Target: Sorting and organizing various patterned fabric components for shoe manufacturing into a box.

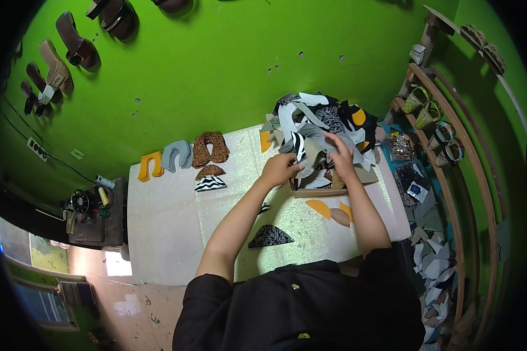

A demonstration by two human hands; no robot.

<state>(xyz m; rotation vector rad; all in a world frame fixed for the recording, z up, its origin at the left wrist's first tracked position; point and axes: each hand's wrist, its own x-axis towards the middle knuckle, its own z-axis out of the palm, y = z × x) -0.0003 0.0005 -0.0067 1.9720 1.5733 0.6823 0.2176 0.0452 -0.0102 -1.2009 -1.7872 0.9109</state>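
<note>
A heap of cut material scraps (pixel 319 120) in grey, black, white and yellow fills a shallow cardboard box (pixel 319 192) near the table's back right. My left hand (pixel 280 169) is closed at the heap's left side, its fingertips against a zebra-striped scrap (pixel 299 147). Fingers apart, my right hand (pixel 341 159) reaches into the scraps from the right. Between both hands a grey-beige scrap (pixel 314 152) stands up. Yellow half-round pieces (pixel 318 208) and a brown oval piece (pixel 340 217) lie in front of the box. Closer to me is a black patterned half-round piece (pixel 270 236).
Stacked yellow (pixel 151 166), grey (pixel 177 155) and leopard-print (pixel 210 149) U-shaped pieces stand at the table's back left. A small dark stand (pixel 96 216) holds thread spools. On the right is a wooden rack (pixel 445 140) with sandals; more scraps (pixel 433 263) lie beneath it.
</note>
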